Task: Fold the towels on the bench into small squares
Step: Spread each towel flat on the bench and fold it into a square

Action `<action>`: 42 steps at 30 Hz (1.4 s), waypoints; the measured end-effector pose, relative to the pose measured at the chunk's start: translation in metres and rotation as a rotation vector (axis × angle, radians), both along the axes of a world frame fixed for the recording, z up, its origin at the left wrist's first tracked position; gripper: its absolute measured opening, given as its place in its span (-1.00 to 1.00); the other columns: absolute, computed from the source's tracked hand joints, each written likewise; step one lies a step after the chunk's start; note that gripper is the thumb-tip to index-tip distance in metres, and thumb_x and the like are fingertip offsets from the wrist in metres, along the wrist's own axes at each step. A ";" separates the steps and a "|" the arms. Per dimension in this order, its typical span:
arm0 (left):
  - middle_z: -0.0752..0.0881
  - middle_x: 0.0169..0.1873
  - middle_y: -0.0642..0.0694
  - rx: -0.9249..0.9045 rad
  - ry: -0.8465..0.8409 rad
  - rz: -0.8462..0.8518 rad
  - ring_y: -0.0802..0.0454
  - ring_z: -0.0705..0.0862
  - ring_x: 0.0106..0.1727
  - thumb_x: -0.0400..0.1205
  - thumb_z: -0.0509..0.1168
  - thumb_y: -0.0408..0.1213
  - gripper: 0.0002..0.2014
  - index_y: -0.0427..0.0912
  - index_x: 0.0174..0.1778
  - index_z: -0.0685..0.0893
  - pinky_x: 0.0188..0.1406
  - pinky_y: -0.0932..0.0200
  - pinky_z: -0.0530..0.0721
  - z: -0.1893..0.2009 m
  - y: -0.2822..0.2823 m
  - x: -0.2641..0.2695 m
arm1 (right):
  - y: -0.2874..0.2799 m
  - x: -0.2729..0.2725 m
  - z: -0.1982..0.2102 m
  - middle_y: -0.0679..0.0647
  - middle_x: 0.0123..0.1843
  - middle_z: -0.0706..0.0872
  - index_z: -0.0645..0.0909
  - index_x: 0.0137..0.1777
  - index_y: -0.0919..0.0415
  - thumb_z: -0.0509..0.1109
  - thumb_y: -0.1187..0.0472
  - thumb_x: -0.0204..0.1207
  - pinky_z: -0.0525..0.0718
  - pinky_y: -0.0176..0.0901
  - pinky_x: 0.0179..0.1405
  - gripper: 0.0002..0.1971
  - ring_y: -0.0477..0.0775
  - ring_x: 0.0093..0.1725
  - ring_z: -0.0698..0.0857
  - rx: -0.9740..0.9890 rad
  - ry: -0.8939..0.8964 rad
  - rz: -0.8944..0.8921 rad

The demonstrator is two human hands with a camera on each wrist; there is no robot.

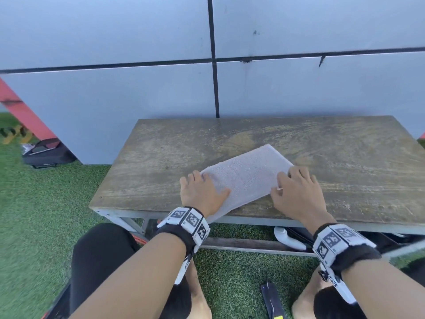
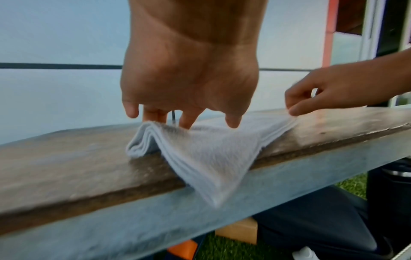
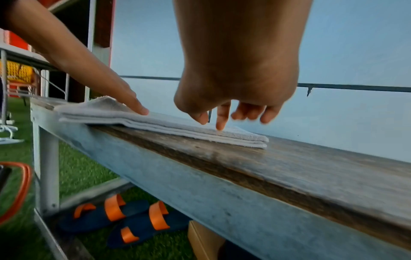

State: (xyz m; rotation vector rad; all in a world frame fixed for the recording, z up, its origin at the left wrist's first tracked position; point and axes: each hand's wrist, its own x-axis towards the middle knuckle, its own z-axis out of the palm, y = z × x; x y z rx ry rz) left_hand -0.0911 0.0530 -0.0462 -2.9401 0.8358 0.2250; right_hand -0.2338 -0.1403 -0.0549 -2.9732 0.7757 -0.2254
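Note:
A white towel (image 1: 246,178), folded into several layers, lies askew near the front of the wooden bench (image 1: 322,146). Its near corner hangs over the front edge (image 2: 211,190). My left hand (image 1: 202,189) rests flat on the towel's left end, straight fingers pressing it down (image 3: 138,109). My right hand (image 1: 296,187) hovers over the right end with loosely curled fingers. Its index fingertip (image 3: 220,127) touches the top layer of the towel (image 3: 155,121). In the left wrist view my left fingertips (image 2: 186,123) stand on the towel (image 2: 206,158). Neither hand grips the cloth.
A grey panelled wall (image 1: 138,88) rises directly behind the bench. Artificial grass (image 1: 46,203) surrounds it. A black bag (image 1: 48,153) lies at far left. Blue and orange sandals (image 3: 124,221) and a cardboard box (image 2: 238,230) sit under the bench. My knees are close to its front edge.

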 end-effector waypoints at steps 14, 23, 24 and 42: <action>0.21 0.51 -0.16 -0.066 0.257 -0.362 -0.23 0.22 0.53 0.54 0.41 -0.38 -0.04 0.27 0.71 -0.01 0.38 -0.21 0.54 -0.012 0.027 -0.010 | -0.012 -0.036 -0.024 -0.08 0.72 -0.06 0.16 0.67 -0.20 0.23 0.50 0.51 0.53 0.10 0.43 -0.17 0.18 0.70 0.14 0.527 0.114 0.145; 0.20 0.49 -0.21 -0.114 -0.044 -0.457 -0.28 0.40 0.35 0.47 0.49 -0.40 0.00 0.33 0.64 0.04 0.21 -0.18 0.66 -0.033 0.022 -0.018 | 0.008 -0.051 -0.027 0.07 0.67 -0.09 0.09 0.67 -0.32 0.38 0.38 0.45 0.62 0.25 0.34 -0.09 0.33 0.62 0.17 0.249 0.092 0.243; 0.20 0.49 -0.18 -0.129 -0.030 -0.462 -0.27 0.40 0.34 0.48 0.48 -0.38 -0.02 0.34 0.64 0.07 0.19 -0.18 0.68 -0.032 0.022 -0.017 | 0.009 -0.050 -0.027 0.08 0.66 -0.05 0.15 0.65 -0.31 0.37 0.39 0.47 0.65 0.24 0.29 -0.13 0.34 0.58 0.23 0.229 0.062 0.228; 0.36 -0.57 -0.12 -1.005 0.577 -0.051 0.04 0.27 -0.61 0.71 0.19 0.23 -0.42 -0.18 -0.43 0.36 -0.56 0.28 0.19 -0.013 0.016 -0.022 | 0.012 -0.030 -0.010 -0.07 -0.47 0.54 0.53 -0.25 0.32 0.30 -0.06 0.68 0.37 -0.11 -0.45 -0.56 -0.07 -0.49 0.44 0.847 -0.386 0.016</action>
